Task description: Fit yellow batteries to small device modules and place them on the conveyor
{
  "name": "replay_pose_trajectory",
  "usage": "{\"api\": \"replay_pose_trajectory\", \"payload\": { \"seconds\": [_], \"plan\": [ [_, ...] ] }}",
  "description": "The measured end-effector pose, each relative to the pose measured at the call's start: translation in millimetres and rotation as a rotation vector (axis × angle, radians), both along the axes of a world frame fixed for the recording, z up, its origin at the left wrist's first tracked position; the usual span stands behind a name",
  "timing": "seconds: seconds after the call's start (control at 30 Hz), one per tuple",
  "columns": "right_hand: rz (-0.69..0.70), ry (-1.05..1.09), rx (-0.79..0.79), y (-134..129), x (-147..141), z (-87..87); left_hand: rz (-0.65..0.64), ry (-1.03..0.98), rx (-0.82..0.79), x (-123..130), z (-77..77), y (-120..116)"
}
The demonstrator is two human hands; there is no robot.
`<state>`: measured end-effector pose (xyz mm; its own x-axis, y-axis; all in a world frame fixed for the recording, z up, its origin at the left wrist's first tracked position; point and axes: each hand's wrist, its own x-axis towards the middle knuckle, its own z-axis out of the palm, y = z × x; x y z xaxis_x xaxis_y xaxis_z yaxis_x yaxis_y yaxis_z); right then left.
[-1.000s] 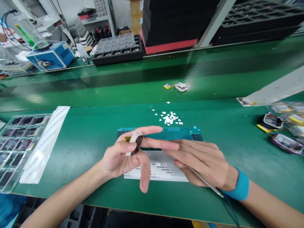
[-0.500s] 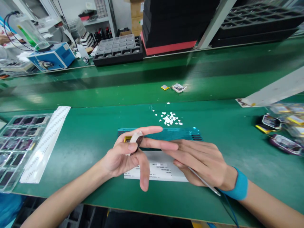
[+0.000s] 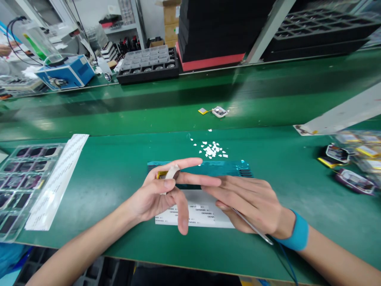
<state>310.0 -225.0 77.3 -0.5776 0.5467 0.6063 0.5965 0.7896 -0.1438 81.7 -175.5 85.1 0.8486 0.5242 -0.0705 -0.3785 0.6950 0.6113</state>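
My left hand (image 3: 160, 194) pinches a small electronic device (image 3: 172, 173) with a white rim and dark face between thumb and fingers; a yellow-edged part shows behind it. The index and middle fingers stretch to the right, the middle one meeting my right fingertips. My right hand (image 3: 250, 202), palm down, holds slim metal tweezers (image 3: 253, 226), whose tips are hidden under the hand. Beneath both hands lie a white printed adhesive sheet (image 3: 196, 216) and a shiny blue film strip (image 3: 229, 167). A pile of small white pieces (image 3: 212, 150) sits just beyond the film.
On the left stand a clear tray (image 3: 18, 178) of dark devices and a printed white strip (image 3: 59, 178). An opened device (image 3: 220, 111) with its battery (image 3: 203, 111) lies ahead. More opened devices (image 3: 355, 182) lie right, below a slanted white post (image 3: 342, 109). Black trays (image 3: 223, 31) rise behind.
The device in my left hand has turned slightly, so less of its dark face shows. My left fingers have shifted a little; my right hand keeps nearly the same place.
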Motion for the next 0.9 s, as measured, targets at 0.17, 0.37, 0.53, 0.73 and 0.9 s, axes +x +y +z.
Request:
{"api": "replay_pose_trajectory", "payload": {
  "seconds": [0.17, 0.37, 0.53, 0.73, 0.9],
  "plan": [
    [-0.01, -0.007, 0.006, -0.2, 0.0, 1.2, 0.013, -0.051, -0.021, 1.7, -1.4, -0.8],
    [0.013, 0.01, 0.001, -0.1, 0.4, 1.4, 0.006, -0.07, -0.014, 2.4, -6.1, -2.7],
    [0.014, 0.015, -0.017, 0.3, -0.3, 1.8, 0.015, -0.018, 0.001, 1.7, -6.1, -3.2],
    [0.014, 0.035, 0.037, 4.3, -4.5, 6.8, 0.008, -0.034, 0.016, 2.0, -4.7, -3.6],
    [0.008, 0.032, 0.023, 3.3, -5.0, 7.8, 0.0, -0.072, 0.019, 2.5, -5.0, -3.8]
  ]
}}
